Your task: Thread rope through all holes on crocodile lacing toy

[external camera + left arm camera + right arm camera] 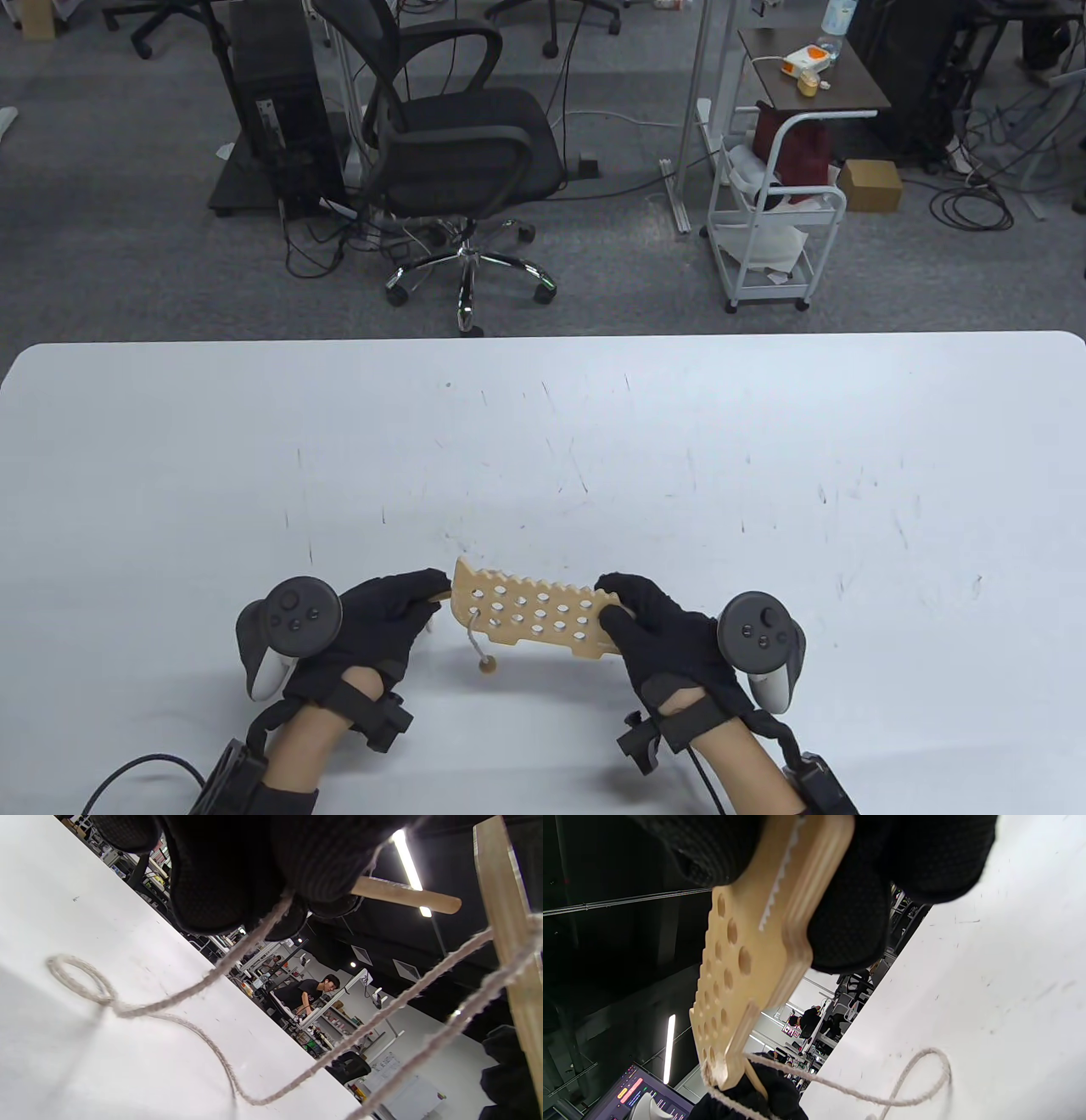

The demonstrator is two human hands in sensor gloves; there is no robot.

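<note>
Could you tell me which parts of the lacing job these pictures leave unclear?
- Table view: the left hand hides the wooden needle and most of the rope.
- Table view: the right hand covers the crocodile board's end holes.
- Left wrist view: the board is cut off by the frame edge, so its holes cannot be seen.

I see a white table (pixel 543 441) with rounded far corners filling the lower half of my table view, its top marked by thin dark scratches, thickest from centre toward 3 o'clock. Slack rope (pixel 140 1010) lies on it in a loose loop, plain in both wrist views. At about 6 o'clock, a small round bead (pixel 487 666) appears to rest on the surface, though I cannot confirm contact.
</note>
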